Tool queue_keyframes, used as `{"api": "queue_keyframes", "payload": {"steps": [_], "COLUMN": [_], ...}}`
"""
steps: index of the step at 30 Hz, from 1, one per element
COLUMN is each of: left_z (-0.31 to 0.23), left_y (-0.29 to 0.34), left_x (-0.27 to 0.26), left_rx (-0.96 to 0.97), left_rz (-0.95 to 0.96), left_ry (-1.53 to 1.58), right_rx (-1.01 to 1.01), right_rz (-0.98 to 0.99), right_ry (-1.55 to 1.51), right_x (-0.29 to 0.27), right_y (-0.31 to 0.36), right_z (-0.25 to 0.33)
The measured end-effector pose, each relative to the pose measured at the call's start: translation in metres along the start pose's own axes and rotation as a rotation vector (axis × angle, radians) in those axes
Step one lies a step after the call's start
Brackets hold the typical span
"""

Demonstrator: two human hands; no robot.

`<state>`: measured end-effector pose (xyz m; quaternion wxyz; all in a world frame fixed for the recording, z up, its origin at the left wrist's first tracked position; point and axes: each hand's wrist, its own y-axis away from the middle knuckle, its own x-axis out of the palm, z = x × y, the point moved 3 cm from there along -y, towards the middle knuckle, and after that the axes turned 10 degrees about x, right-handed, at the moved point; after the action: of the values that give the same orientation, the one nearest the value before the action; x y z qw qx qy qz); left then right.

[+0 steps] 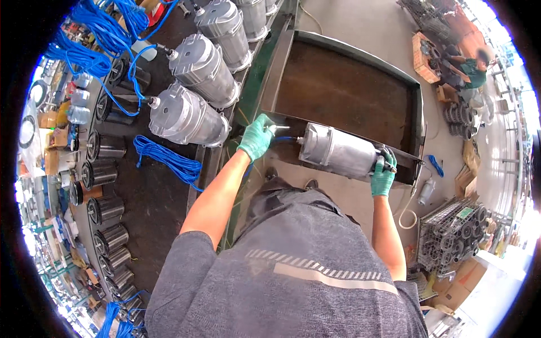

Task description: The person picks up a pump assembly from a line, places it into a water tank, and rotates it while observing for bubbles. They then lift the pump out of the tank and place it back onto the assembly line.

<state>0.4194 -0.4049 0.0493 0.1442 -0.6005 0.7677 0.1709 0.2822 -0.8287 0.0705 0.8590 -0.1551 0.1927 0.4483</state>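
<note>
A silver ribbed metal motor housing (341,151) lies on its side on the near rim of a shallow metal tray. My gloved left hand (258,138), fingers closed, is just left of it around a small shiny metal piece (277,128); its exact kind is unclear. A blue cable (284,138) runs from the housing's left end toward that hand. My gloved right hand (383,173) grips the dark end part at the housing's right side, with its fingers partly hidden.
The large tray (418,107) has a brown bottom. Several upright motor housings (189,115) stand on the bench at left, with blue cable coils (168,160) and dark cylindrical rotors (107,208). A wire basket of parts (453,231) stands right. A person (473,73) works far right.
</note>
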Motion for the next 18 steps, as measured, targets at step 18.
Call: {"api": "queue_keyframes", "payload": {"steps": [18], "left_z": [-0.003], "left_y": [0.001], "left_x": [0.029], "left_rx": [-0.467], "left_rz": [0.354], "left_ry": [0.427], "right_rx": [-0.011], "right_rz": [0.053], "right_ry": [0.022], "right_x": [-0.003], "right_y": [-0.007], "right_z": [-0.014]}}
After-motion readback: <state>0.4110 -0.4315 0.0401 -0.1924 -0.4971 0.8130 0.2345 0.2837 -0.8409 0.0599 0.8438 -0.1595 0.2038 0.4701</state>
